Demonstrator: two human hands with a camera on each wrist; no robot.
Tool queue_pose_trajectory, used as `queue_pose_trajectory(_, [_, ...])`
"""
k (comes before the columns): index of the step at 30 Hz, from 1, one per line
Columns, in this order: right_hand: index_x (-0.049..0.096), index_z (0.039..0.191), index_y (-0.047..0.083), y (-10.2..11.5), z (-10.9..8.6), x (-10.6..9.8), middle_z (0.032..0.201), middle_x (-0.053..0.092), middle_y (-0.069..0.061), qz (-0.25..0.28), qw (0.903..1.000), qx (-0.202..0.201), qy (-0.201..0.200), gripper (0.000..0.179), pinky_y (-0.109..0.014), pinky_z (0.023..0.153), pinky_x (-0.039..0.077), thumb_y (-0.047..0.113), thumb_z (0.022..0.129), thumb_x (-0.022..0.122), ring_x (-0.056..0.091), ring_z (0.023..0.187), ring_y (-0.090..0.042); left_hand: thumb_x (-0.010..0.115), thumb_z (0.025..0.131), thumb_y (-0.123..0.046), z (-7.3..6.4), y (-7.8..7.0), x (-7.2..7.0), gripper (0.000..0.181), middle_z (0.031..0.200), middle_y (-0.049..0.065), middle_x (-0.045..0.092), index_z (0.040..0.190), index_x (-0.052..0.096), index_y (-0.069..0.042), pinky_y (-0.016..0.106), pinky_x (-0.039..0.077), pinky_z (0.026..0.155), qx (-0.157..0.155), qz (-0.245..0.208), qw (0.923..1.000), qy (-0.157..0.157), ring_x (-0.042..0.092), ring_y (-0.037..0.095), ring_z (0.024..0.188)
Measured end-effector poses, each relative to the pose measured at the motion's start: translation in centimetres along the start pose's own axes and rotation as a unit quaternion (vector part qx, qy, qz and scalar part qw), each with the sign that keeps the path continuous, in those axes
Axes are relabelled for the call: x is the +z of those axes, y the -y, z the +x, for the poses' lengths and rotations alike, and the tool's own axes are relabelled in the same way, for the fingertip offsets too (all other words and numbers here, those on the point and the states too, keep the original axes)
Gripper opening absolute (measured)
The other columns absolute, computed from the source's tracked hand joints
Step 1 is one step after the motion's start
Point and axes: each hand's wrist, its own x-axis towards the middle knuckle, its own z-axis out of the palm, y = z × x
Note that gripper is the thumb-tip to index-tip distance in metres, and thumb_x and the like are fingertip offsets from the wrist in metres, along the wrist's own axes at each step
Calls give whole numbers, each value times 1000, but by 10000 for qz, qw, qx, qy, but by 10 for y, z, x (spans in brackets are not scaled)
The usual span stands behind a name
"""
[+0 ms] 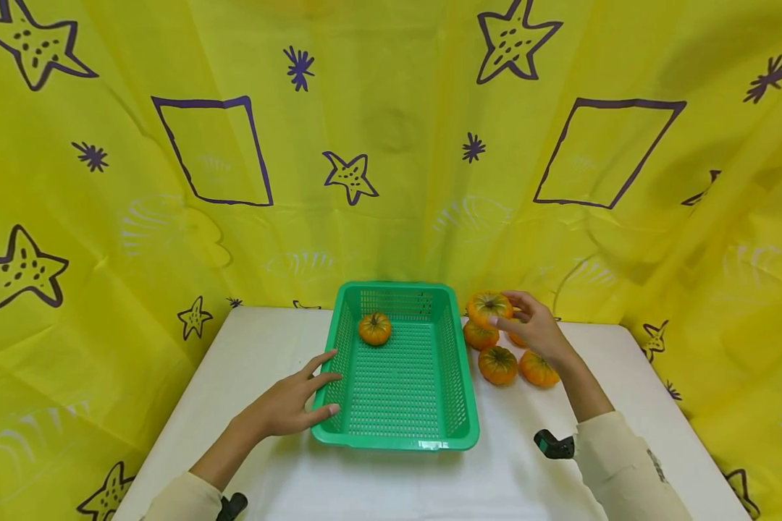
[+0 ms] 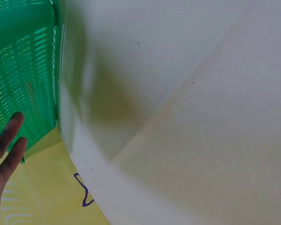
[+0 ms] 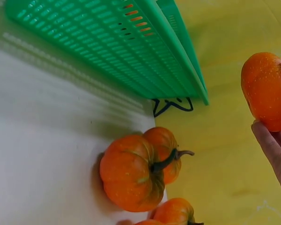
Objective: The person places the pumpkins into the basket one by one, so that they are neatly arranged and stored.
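Observation:
My right hand (image 1: 534, 325) pinches a small orange pumpkin (image 1: 489, 309) between thumb and fingers, raised above the others to the right of the basket. In the right wrist view that held pumpkin (image 3: 266, 91) is well off the table. Below it sit several more pumpkins (image 1: 497, 365) on the tabletop, partly hidden by the hand. A green plastic basket (image 1: 396, 440) stands in the middle with one pumpkin (image 1: 374, 329) at its back left. My left hand (image 1: 293, 401) rests at the basket's left rim, its fingers stretched over the edge.
A white cloth covers the table (image 1: 254, 347). Yellow curtain (image 1: 404, 145) with starfish drawings hangs close behind the basket and along both sides. The basket's slatted right wall (image 3: 107, 42) rises beside the pumpkins.

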Motion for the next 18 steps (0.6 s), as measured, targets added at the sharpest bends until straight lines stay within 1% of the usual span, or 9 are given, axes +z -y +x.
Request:
queue_pose_trajectory(5, [35,153,5,2,6,12,157,30,-28,61,9999,20,92,73,-65,110,36,31,95,70,34,140,-54,56,98,-55,0,1,1,58,166,3,23,143,55,-18,52,55,90,40,-13,10000,-24,63,34,121])
queue_pose_trajectory(10, [35,155,7,2,12,23,157,33,-27,-49,9999,-31,123,74,-61,109,40,31,95,71,38,139,-52,54,99,-54,0,1,1,57,166,5,24,142,55,-17,51,55,88,100,15,9999,-25,64,33,120])
queue_pose_trajectory(12, [36,155,6,2,15,26,156,35,-26,-89,9998,-105,138,73,-57,106,45,31,95,70,42,137,-50,54,99,-54,0,1,0,57,166,5,24,142,55,-17,50,56,88,123,32,9999,-28,64,32,120])
queue_pose_trajectory(15, [39,153,6,3,19,30,154,40,-23,-51,9997,-176,175,70,-43,98,52,29,95,71,47,134,-47,54,98,-54,1,1,0,57,166,5,24,142,55,-17,49,56,87,131,34,9999,-36,64,32,119])
queue_pose_trajectory(17, [41,152,5,3,21,33,153,42,-22,33,9994,-232,241,68,-34,93,54,26,94,72,50,132,-46,54,98,-55,1,1,0,57,166,5,24,142,55,-18,49,56,88,117,31,9999,-28,64,32,119])
queue_pose_trajectory(18, [42,151,4,3,22,35,152,43,-23,93,9992,-265,299,68,-33,91,54,25,94,72,51,131,-46,54,98,-55,1,1,0,57,166,5,24,142,55,-18,49,56,88,105,18,9999,-24,64,32,120])
